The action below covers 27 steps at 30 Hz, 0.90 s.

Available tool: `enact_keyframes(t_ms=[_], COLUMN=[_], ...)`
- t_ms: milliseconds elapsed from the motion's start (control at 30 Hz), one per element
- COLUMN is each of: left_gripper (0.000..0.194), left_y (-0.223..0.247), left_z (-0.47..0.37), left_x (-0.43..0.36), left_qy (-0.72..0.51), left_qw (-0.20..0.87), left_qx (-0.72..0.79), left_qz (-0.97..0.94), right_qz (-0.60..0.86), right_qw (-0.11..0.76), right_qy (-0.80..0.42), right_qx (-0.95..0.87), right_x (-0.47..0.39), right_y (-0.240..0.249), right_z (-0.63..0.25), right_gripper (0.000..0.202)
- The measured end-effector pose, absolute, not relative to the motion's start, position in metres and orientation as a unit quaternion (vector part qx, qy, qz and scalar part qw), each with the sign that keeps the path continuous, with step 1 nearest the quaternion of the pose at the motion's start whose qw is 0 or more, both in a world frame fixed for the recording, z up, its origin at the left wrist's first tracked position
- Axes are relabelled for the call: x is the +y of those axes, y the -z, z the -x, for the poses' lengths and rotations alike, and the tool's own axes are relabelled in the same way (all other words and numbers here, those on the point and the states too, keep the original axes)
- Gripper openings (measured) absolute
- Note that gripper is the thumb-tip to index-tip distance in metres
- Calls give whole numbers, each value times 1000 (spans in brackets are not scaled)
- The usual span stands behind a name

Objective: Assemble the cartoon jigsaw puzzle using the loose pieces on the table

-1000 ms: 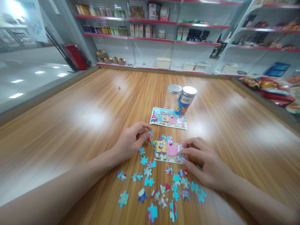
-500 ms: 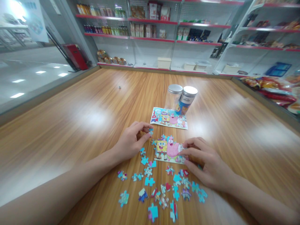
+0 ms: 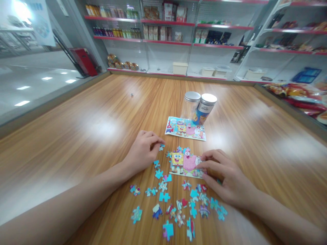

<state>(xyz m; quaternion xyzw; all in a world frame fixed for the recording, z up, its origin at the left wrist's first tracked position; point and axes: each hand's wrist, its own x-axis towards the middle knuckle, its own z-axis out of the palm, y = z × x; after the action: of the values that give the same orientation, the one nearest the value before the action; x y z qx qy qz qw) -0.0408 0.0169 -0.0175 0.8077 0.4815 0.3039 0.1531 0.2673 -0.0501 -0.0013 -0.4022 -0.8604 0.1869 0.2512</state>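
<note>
My left hand (image 3: 144,149) is closed, thumb and index finger together on a small blue jigsaw piece (image 3: 161,147), partly hidden by the fingers. To its right lies a partly assembled jigsaw puzzle (image 3: 189,162) with a yellow square character and a pink star character. My right hand (image 3: 224,173) rests at the puzzle's right edge, fingers curved and apart, fingertips touching a whitish part there. Several loose jigsaw pieces (image 3: 164,196) are scattered on the near side of the puzzle. Behind it lies a printed picture sheet (image 3: 185,132) with the same characters.
A clear jar (image 3: 190,105) with a metal lid and a blue-labelled can (image 3: 204,110) stand by the sheet on the wooden table (image 3: 143,112). A tiny object (image 3: 131,95) lies farther back. Shelves (image 3: 166,42) of goods line the far side; packaged snacks (image 3: 298,95) lie at right.
My left hand has turned and lowered slightly, bringing the blue piece down and a little left; less of the piece shows. My right hand stays at the puzzle's edge.
</note>
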Motion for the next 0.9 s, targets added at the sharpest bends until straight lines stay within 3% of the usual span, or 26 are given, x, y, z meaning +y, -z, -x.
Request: enact_keyframes(t_ms=[200,633,900], left_gripper=[31,35,45], left_y=[18,22,20], left_z=[44,48,46], left_x=[18,20,15], left_qy=[-323,-331,-345], left_qw=[158,218,190], left_qx=[503,503,388], left_qz=[-786,-769,-834], right_qz=[399,401,403], right_qw=[256,248,248], right_qy=[-180,-190,-193], right_qx=[-862,-861,-860], right_x=[-50,-50,-50], right_y=[2,2,3], right_z=[-268,-268,-268], right_gripper=[26,27,26])
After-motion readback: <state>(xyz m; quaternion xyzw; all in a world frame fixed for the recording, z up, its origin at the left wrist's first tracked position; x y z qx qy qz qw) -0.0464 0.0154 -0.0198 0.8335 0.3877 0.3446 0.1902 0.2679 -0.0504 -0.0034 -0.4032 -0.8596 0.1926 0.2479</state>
